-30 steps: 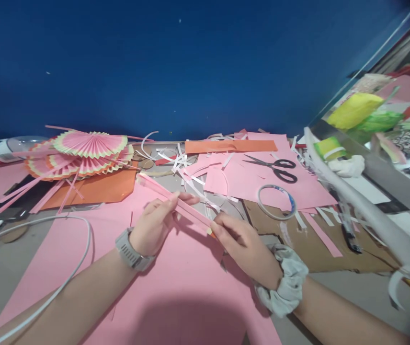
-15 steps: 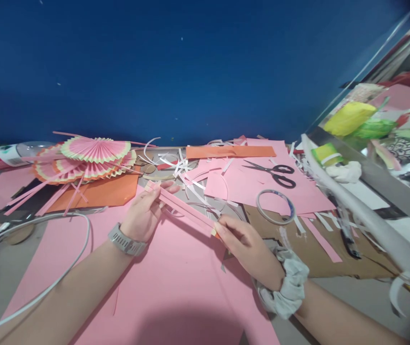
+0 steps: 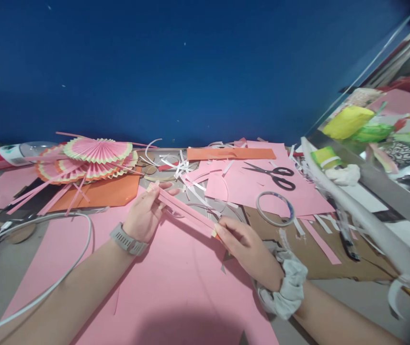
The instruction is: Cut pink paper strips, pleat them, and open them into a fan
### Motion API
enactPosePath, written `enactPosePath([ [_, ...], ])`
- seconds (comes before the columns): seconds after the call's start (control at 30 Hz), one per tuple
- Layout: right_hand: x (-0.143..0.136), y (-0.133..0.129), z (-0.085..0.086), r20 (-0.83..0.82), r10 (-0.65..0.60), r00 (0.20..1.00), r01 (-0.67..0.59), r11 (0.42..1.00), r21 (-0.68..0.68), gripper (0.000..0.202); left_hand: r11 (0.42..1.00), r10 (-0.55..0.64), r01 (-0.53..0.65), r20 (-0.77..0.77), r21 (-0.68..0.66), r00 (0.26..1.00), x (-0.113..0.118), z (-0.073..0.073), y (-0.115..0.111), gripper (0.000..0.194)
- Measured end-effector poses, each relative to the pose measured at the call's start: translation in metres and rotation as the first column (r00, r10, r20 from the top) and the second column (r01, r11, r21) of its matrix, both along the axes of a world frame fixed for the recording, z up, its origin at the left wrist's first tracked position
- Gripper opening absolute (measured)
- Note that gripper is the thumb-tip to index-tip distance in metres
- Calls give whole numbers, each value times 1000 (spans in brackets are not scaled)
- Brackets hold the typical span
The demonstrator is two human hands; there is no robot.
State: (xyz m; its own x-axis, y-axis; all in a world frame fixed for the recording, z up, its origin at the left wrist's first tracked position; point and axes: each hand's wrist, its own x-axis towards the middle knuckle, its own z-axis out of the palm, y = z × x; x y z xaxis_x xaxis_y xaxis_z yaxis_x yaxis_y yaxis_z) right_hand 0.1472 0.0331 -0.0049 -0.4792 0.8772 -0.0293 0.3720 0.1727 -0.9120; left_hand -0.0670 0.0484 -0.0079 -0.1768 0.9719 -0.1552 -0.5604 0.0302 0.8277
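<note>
Left hand: the left hand [image 3: 143, 211], with a grey watch [image 3: 128, 239] on its wrist, pinches the far end of a long folded strip of pink paper [image 3: 187, 213] between thumb and fingertips.
Right hand: the right hand [image 3: 246, 247], a pale grey fabric scrunchie [image 3: 286, 287] around its wrist, grips the strip's near end, where a small yellowish edge shows.
Strip: held taut in the air between both hands, slanting from upper left to lower right, just above a large pink paper sheet [image 3: 176, 292] that lies on the table.
Doing it well: judging from the grip, even tension between the two pinches should keep the layers aligned; the fingers are best kept at the very ends so the creases along the middle stay flat, and the strip kept clear of the loose white paper offcuts [image 3: 187, 172] beyond it.
Nearby: black-handled scissors [image 3: 275, 172], a ring of clear tape [image 3: 275, 207], pleated pink and yellow paper fans [image 3: 95, 155], a white cable [image 3: 64, 273].
Hard to make out: how many layers the strip has; what the yellowish tip is; the right fingertips, folded under the strip.
Cut off: the white curved tube [image 3: 363, 215] and the colourful clutter at the right edge, blurred by the lens.
</note>
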Motion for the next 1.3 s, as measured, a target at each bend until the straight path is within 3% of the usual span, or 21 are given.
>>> enactPosePath([
  [0.67, -1, -3, 3, 90, 32, 995, -39, 996, 80, 30, 1000, 15, -17, 54, 25, 998, -3, 0, 1, 29],
  [0.8, 0, -2, 3, 41, -92, 995, 85, 987, 136, 19, 994, -69, 68, 10, 89, 998, 4, 2, -6, 44],
  [0.9, 1, -1, 0, -23, -194, 981, 195, 965, 174, 17, 972, -192, 206, -118, 115, 974, 10, 1, -14, 52],
  [0.97, 1, -1, -1, -56, -223, 973, 230, 952, 204, 17, 957, -245, 269, -200, 106, 949, 13, -1, -17, 49],
  [1.13, 0, -2, -2, -120, -219, 968, 245, 926, 289, 17, 962, -255, 274, -311, 18, 916, 16, -3, -18, 27],
  [1.3, 0, -3, -6, -303, -246, 921, 307, 936, 174, 14, 941, -321, 339, -350, -10, 880, 16, -3, -15, 31],
])
